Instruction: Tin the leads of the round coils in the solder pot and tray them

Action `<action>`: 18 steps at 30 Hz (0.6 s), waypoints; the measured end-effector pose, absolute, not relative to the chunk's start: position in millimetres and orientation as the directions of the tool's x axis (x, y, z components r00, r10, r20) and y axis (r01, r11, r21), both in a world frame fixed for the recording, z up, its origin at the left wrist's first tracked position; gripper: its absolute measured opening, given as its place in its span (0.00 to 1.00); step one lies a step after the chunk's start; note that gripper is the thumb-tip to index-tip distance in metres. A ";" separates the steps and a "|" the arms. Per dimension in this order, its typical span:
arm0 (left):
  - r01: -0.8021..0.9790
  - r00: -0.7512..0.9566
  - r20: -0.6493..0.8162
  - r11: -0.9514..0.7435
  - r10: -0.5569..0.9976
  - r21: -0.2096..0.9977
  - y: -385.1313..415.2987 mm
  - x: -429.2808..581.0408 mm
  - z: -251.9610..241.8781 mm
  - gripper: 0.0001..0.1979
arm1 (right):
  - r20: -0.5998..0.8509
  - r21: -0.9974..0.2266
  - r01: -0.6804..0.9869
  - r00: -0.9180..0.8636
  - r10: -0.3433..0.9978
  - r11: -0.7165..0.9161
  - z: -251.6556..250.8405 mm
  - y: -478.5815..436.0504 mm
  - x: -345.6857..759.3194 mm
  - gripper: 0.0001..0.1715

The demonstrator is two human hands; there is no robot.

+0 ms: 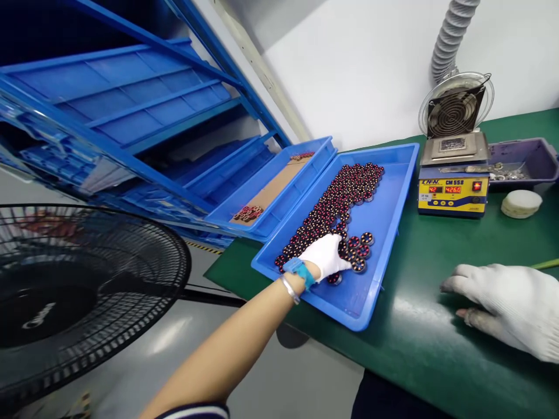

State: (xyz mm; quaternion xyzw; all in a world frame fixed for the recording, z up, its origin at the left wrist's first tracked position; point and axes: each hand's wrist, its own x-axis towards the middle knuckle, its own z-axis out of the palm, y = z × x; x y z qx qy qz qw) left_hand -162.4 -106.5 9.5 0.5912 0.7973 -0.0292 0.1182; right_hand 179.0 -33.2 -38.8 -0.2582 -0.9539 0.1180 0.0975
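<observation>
While your gloved left hand (326, 256) cups over small round coils (345, 198) in the blue tray (393, 192), grasp unclear, your right hand (510, 302) rests flat, empty, on the green table (437, 349). Coils look light, rigid, loose; pinch one by its rim.

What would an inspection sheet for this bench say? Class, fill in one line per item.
Surface: green bench, glossy.
Job's things: blue tray holding many small round parts.
Clutter: yellow box, purple bin, white discs.
Grips: left grip, gloved, rests on the parts, closure unclear; right grip, gloved, lies flat and open on the bench.
Cables: nothing seen.
Surroundings: second tray, blue rack, floor fan, small fan, hose.
</observation>
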 end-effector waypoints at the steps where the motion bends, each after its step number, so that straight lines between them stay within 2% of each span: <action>1: 0.945 -0.283 -0.210 0.309 0.936 0.106 -100.1 -162.4 9.1 0.35 | 0.118 -0.251 0.453 -0.863 0.492 0.855 -38.7 -33.3 179.7 0.15; 5: 0.916 -0.337 -0.181 0.366 0.924 0.162 -92.6 -181.0 27.0 0.39 | 0.175 -0.197 0.423 -0.872 0.456 0.885 -38.6 -33.5 186.8 0.18; 8: 0.889 -0.416 -0.297 0.453 0.860 0.067 -108.6 -206.1 48.9 0.43 | 0.194 -0.224 0.435 -0.857 0.478 0.872 -38.6 -31.0 189.4 0.19; 10: 0.883 -0.434 -0.436 0.467 0.788 -0.035 -122.9 -218.3 55.7 0.38 | 0.178 -0.245 0.435 -0.858 0.482 0.866 -38.8 -27.8 188.1 0.20; 12: 0.892 -0.417 -0.510 0.447 0.753 -0.070 -134.6 -223.4 53.4 0.32 | 0.159 -0.256 0.432 -0.864 0.478 0.865 -39.4 -24.6 185.8 0.20; 18: 0.896 -0.362 -0.520 0.442 0.774 0.033 -139.9 -208.3 22.0 0.16 | 0.137 -0.272 0.452 -0.856 0.499 0.850 -39.5 -22.5 187.8 0.22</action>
